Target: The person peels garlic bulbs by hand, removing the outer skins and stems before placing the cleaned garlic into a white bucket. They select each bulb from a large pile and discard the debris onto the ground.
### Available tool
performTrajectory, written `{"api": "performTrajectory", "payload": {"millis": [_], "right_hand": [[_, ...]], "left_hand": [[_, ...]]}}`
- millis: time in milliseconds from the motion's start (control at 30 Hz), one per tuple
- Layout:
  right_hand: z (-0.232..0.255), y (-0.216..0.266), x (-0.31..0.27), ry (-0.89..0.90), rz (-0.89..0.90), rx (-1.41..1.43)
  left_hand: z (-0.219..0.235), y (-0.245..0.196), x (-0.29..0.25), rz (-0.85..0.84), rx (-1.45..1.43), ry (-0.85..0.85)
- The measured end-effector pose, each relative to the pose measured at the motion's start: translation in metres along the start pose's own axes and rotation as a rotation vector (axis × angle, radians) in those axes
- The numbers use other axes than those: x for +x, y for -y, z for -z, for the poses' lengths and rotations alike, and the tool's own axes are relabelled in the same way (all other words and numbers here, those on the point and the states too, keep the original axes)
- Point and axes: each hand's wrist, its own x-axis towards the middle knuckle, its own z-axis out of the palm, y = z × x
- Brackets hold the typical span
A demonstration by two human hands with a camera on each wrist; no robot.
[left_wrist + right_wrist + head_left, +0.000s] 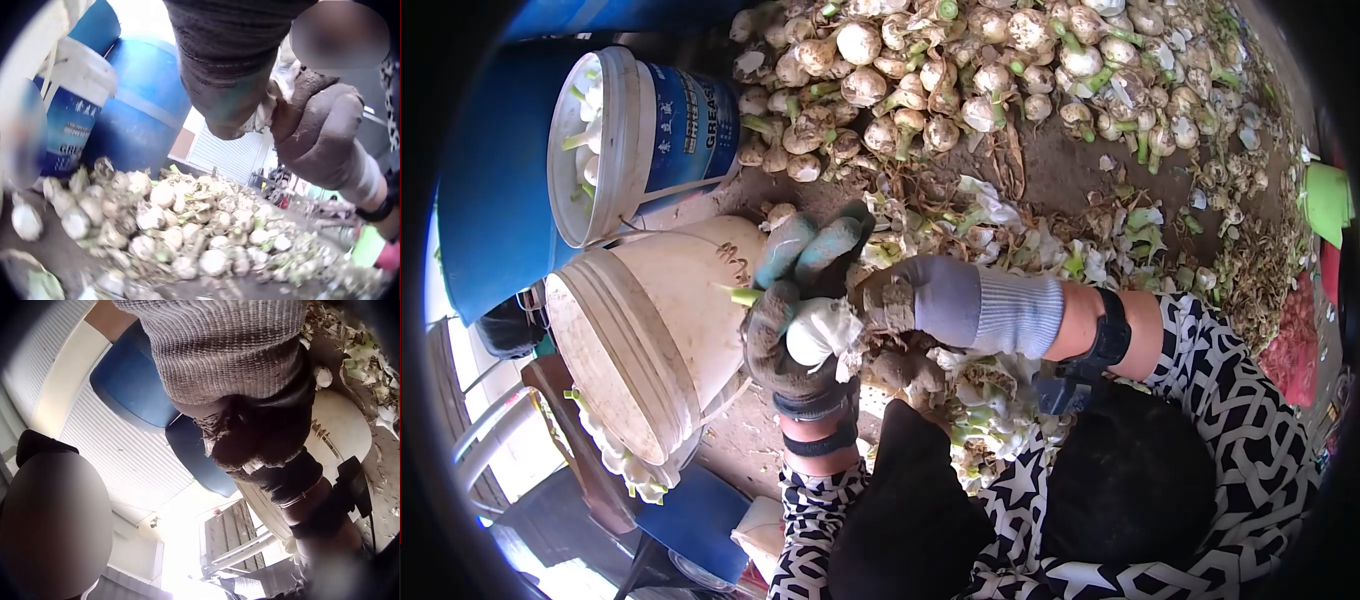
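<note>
A white garlic bulb (811, 333) with a short green stem (745, 296) sits in my left hand (785, 330). That hand wears a dirty grey and teal glove and curls its fingers round the bulb. Against the root side of the bulb, my right hand (900, 305), in a soiled glove with a pale lavender cuff, pinches loose papery skin (852, 330). In the left wrist view, whitish skin (285, 78) shows between the two gloves. The right wrist view has the right glove (256, 434) in shadow, with the bulb mostly hidden behind it.
A large heap of garlic bulbs (940, 85) lies on the ground beyond the hands. Peeled skins (1000, 215) litter the floor. A tipped-looking cream bucket (690, 290) stands close beside the left hand; a blue-labelled bucket (690, 125) holds trimmed bulbs (583, 140). Blue barrels (140, 106) stand behind.
</note>
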Motion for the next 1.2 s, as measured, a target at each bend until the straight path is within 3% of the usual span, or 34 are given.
{"api": "performTrajectory", "payload": {"millis": [100, 200, 267, 300, 400, 433, 467, 500, 533, 600, 633, 667, 733, 767, 800, 833, 867, 900, 933, 1000, 1033, 1067, 1133, 1200], "right_hand": [[0.005, -0.004, -0.006, 0.019, -0.014, 0.026], [-0.007, 0.02, -0.026, 0.022, 0.002, -0.21], [-0.017, 0.021, -0.037, 0.179, 0.027, -0.079], [-0.02, 0.031, -0.042, 0.194, -0.019, -0.205], [-0.01, 0.005, -0.035, 0.148, 0.146, -0.448], [-0.009, 0.017, -0.039, 0.139, 0.086, -0.6], [0.0, 0.001, -0.036, 0.1, 0.3, -0.684], [0.003, -0.003, -0.038, 0.092, 0.265, -0.667], [0.004, -0.006, -0.04, 0.083, 0.223, -0.643], [0.0, 0.002, -0.045, 0.127, 0.023, -0.661], [0.003, -0.01, -0.044, 0.078, 0.25, -0.858], [0.008, -0.015, -0.045, 0.092, 0.184, -1.059], [0.007, 0.001, -0.05, 0.042, 0.399, -1.303], [0.011, 0.001, -0.049, -0.054, 0.336, -1.331], [0.023, -0.006, -0.046, -0.158, 0.474, -1.232], [0.028, 0.001, -0.048, -0.229, 0.504, -1.133], [0.033, 0.01, -0.05, -0.3, 0.52, -1.032], [0.036, 0.018, -0.048, -0.318, 0.519, -0.896], [0.037, 0.025, -0.056, -0.301, 0.376, -0.887], [0.047, 0.011, -0.054, -0.236, 0.449, -0.703], [0.05, 0.004, -0.055, -0.236, 0.467, -0.697], [0.055, 0.0, -0.053, -0.232, 0.492, -0.695], [0.058, -0.019, -0.048, -0.158, 0.609, -0.322], [0.06, -0.034, -0.048, -0.11, 0.444, -0.092]], "left_hand": [[0.001, 0.01, 0.0, -0.008, -0.206, -0.034], [0.013, 0.017, 0.0, 0.005, -0.423, -0.121], [0.027, 0.018, 0.003, 0.039, -0.614, -0.228], [0.03, 0.018, 0.003, 0.034, -0.609, -0.224], [0.032, 0.013, 0.005, 0.012, -0.566, -0.22], [0.03, 0.004, 0.008, 0.047, -0.566, -0.325], [0.032, -0.008, 0.018, 0.067, -0.56, -0.42], [0.04, -0.024, 0.034, -0.039, -0.493, -0.328], [0.033, -0.054, 0.058, -0.169, -0.291, -0.502], [0.027, -0.108, 0.092, -0.331, -0.253, -0.373], [0.037, -0.122, 0.097, -0.283, -0.303, -0.357], [0.047, -0.129, 0.097, -0.236, -0.351, -0.342], [0.036, -0.103, 0.08, -0.118, -0.05, -0.486], [0.032, -0.073, 0.068, -0.122, 0.178, -0.504], [0.031, -0.044, 0.048, -0.112, 0.686, -0.281], [0.027, -0.01, 0.023, -0.013, 0.645, -0.346], [0.006, 0.01, 0.007, -0.102, 1.103, -0.141], [-0.016, 0.014, 0.0, 0.012, 1.113, 0.03], [-0.028, 0.026, -0.007, 0.038, 1.248, 0.08], [-0.035, 0.043, -0.015, 0.328, 0.872, -0.055], [-0.024, 0.051, -0.018, 0.423, 0.712, -0.032], [-0.032, 0.05, -0.016, 0.45, 0.618, -0.079], [-0.034, 0.05, -0.014, 0.491, 0.593, -0.035], [-0.029, 0.063, -0.02, 0.327, 0.68, -0.022]]}}
